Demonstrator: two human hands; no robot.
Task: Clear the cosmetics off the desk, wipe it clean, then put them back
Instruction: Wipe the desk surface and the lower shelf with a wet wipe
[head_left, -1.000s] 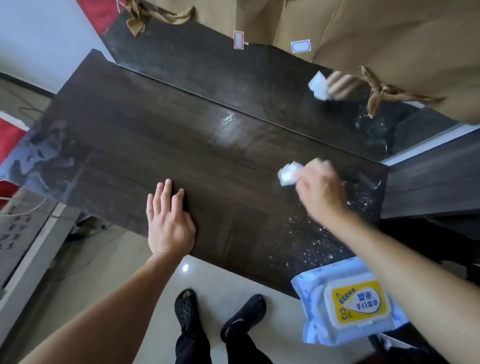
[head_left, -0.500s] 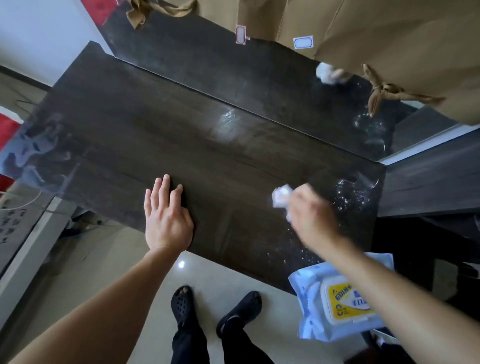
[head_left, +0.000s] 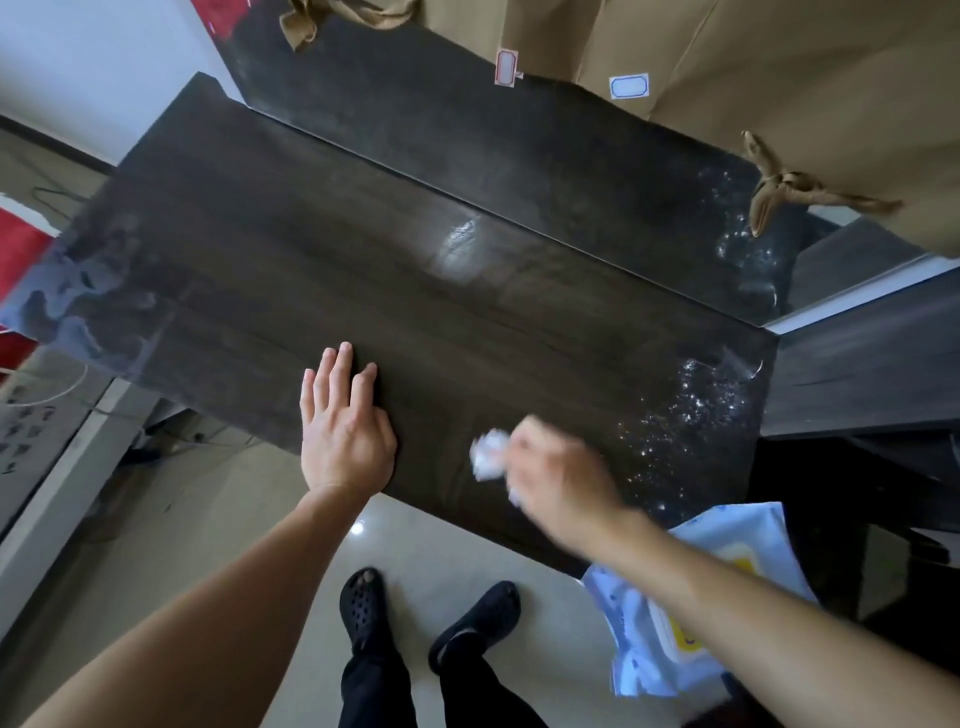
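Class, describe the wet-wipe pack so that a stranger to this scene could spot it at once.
Start at the dark wooden desk and follow its near edge to the right-hand corner. Under the person's right forearm lies the wet-wipe pack, soft, pale blue plastic with a yellow label, unlike the crumpled white wipe.

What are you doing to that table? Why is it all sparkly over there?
A person is wiping a dark wooden desk. The right hand grips a crumpled white wipe and rubs it near the front edge, while the left hand lies flat on the desk. The sparkly bits are white specks at the right end, not yet wiped off. A pack of wet wipes sits at the lower right. No cosmetics are on the desk now.
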